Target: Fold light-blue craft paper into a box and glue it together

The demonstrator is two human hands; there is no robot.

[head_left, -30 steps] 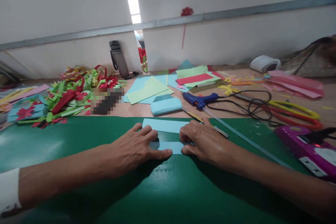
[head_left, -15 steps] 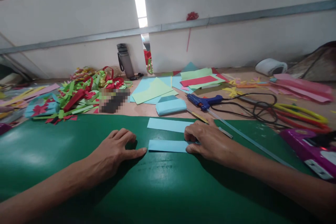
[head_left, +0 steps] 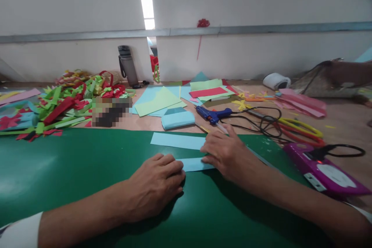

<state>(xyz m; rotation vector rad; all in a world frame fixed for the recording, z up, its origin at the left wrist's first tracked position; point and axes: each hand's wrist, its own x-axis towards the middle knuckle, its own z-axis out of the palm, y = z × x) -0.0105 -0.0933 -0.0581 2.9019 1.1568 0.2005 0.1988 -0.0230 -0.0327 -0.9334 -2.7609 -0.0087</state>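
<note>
A narrow light blue paper strip [head_left: 195, 164] lies on the green cutting mat [head_left: 72, 166]. My left hand [head_left: 155, 186] rests on the strip's left end with its fingers curled down onto the paper. My right hand [head_left: 225, 153] presses on the strip's right end, fingers bent and close together. A second, larger light blue paper piece [head_left: 177, 140] lies flat just beyond the strip, touching my right hand's fingertips.
A blue glue gun [head_left: 213, 114] with black cord, a folded blue paper block [head_left: 178, 119], coloured paper sheets [head_left: 158, 100], yellow-and-red scissors [head_left: 302, 128], a purple device [head_left: 322, 170], a heap of green and red strips [head_left: 66, 102] and a grey bottle [head_left: 127, 65] surround the mat.
My left hand has come back from the mat's left onto the strip's left end. My right hand stays on the right end. The view has tilted down and to the right.
</note>
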